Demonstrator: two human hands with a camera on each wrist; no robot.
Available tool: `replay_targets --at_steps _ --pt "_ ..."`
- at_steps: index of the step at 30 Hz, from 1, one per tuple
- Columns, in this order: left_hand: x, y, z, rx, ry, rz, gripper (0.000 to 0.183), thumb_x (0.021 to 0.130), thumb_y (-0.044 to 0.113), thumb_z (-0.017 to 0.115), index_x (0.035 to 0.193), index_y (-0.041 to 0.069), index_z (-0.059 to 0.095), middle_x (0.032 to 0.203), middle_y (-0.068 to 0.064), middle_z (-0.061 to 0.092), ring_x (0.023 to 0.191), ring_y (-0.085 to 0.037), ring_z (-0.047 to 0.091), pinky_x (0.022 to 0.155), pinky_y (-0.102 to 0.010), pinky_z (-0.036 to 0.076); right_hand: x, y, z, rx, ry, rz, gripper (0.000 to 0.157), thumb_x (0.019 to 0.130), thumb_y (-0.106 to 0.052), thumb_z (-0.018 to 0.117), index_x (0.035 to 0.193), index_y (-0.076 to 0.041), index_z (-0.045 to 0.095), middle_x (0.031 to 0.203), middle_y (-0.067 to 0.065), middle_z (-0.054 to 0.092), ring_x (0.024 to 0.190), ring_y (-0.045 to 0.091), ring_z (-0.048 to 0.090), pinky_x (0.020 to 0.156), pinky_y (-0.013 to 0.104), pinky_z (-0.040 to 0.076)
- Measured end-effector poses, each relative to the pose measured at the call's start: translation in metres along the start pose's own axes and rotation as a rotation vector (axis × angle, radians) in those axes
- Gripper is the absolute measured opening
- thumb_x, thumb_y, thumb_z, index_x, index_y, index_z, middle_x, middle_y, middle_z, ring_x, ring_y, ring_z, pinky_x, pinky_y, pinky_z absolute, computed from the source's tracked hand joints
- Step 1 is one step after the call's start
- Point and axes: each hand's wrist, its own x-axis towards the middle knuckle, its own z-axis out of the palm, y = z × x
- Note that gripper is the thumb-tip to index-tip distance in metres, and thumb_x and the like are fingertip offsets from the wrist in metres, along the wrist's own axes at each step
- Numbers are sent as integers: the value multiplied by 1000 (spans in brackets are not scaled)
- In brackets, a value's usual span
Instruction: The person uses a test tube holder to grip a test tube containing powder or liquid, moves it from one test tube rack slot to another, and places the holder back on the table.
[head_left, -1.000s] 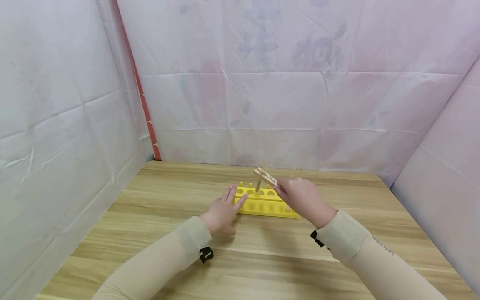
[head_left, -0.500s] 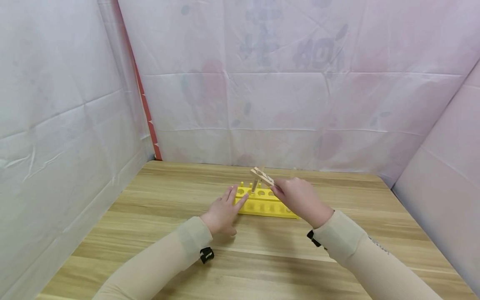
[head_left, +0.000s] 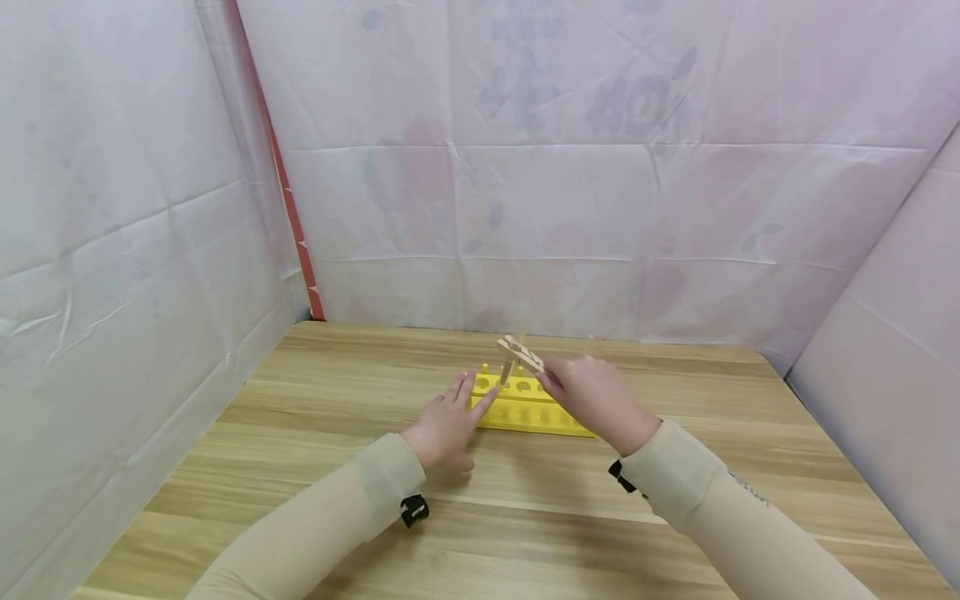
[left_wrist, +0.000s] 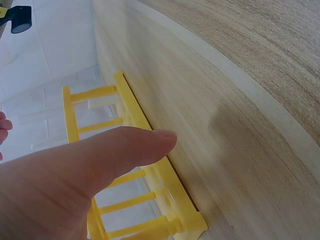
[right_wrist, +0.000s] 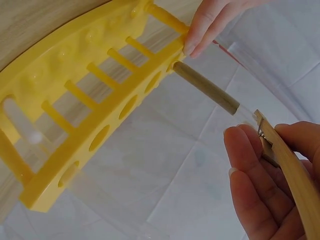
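A yellow test tube rack (head_left: 532,418) stands on the table. My left hand (head_left: 444,427) rests at its left end with fingers spread and straight; in the left wrist view the extended thumb (left_wrist: 135,145) lies in front of the rack. My right hand (head_left: 600,402) grips a wooden test tube clamp (head_left: 525,356), which holds a clear test tube (head_left: 507,372) with brownish contents. The tube leans, its lower end at the second hole from the left. In the right wrist view the tube's brown part (right_wrist: 207,89) meets the rack top beside my left fingers (right_wrist: 202,25).
Another clear tube with white contents (right_wrist: 22,122) stands in the rack's far right hole. Several holes lie between the two tubes. The wood-grain table (head_left: 480,533) is bordered by pale sheets (head_left: 555,208) at the back and sides.
My right hand has moved left with the clamp and brown tube, from over the third hole to the second. My left hand has stayed at the rack's left end.
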Motion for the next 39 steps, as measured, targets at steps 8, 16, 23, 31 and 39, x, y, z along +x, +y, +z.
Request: replay_targets --at_steps 8,16,23,31,39 --pt "0 -1 0 -15 4 0 111 72 58 68 151 20 1 153 -23 1 139 -34 12 99 -38 39 1 1 5 -6 6 -9 25 89 -14 63 66 -12 52 50 -7 37 41 5 31 40 21 30" --pt "0 -1 0 -4 2 -1 110 73 59 67 151 20 2 153 -23 1 139 -35 12 98 -38 40 3 1 8 -20 14 -17 27 88 -14 64 65 -12 50 50 -8 36 41 5 29 40 21 29" --pt "1 -1 0 -3 4 1 110 73 59 68 152 20 2 153 -23 2 139 -35 12 97 -38 41 2 3 13 -25 19 -28 29 88 -13 64 64 -13 47 50 -8 35 41 4 28 40 20 27" --pt "1 -1 1 11 10 10 109 73 60 67 152 19 3 153 -23 4 139 -35 13 97 -37 42 3 4 17 -23 14 -30 29 88 -14 63 64 -14 47 49 -8 35 40 4 28 40 20 26" --pt "3 -1 2 16 7 6 109 73 60 67 152 19 3 153 -23 4 139 -35 14 96 -36 42 3 5 19 -24 4 -28 30 88 -14 64 63 -14 47 49 -8 35 40 4 28 40 20 26"
